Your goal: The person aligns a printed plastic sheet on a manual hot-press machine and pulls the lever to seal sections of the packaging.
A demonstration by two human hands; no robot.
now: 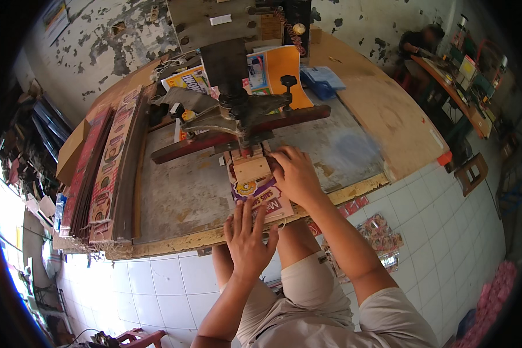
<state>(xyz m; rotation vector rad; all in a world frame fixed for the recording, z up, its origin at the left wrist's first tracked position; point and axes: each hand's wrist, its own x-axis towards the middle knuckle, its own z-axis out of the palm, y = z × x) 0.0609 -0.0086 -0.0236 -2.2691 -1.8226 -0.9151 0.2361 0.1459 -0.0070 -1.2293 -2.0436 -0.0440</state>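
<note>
A printed cardboard sheet [280, 206] in purple, pink and yellow lies at the table's front edge. On it sits a small flat wooden block [253, 170], beneath the machine's dark red crossbar [296, 119]. My left hand [250, 240] rests on the sheet's near edge, fingers stretched and apart, gripping nothing. Beside the block's right side is my right hand [297, 177], its fingers slightly bent toward the block and the sheet's edge. It does not appear to grip anything, though its fingertips are partly hidden.
Long stacks of printed cardboard strips [117, 162] stand at the left. The press column [223, 64] rises behind the block, with printed sheets [287, 72] and a blue plastic packet [322, 81] around it. Small packaged pieces [374, 240] lie on the tiled floor. Another person [420, 46] sits far right.
</note>
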